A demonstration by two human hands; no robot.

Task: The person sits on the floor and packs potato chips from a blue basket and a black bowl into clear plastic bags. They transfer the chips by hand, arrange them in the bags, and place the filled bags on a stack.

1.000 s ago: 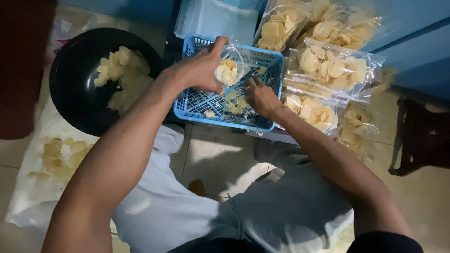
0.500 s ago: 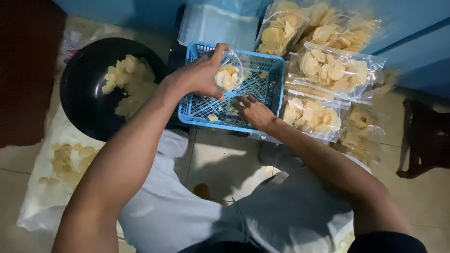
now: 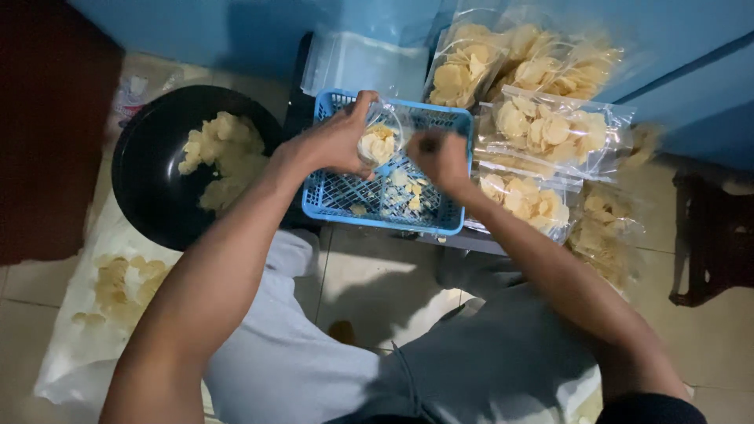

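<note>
Bag (image 3: 380,143) of chips sits over blue basket (image 3: 339,206), pinched at rim btwn thumb & fingers of left hand (image 3: 334,145); right hand (image 3: 441,157) just beside it, fingers curled, blurred, grip unclear.

Left forearm bare, reaching up and rightward to the blue basket (image 3: 338,206), left hand (image 3: 334,145) curled above its near-left part, thumb and fingers pinched on a small clear bag of chips (image 3: 380,143). Right forearm bare, angling up and leftward over the basket's right rim, right hand (image 3: 441,159) blurred, fingers bunched just right of the bag, grip unclear.
</note>
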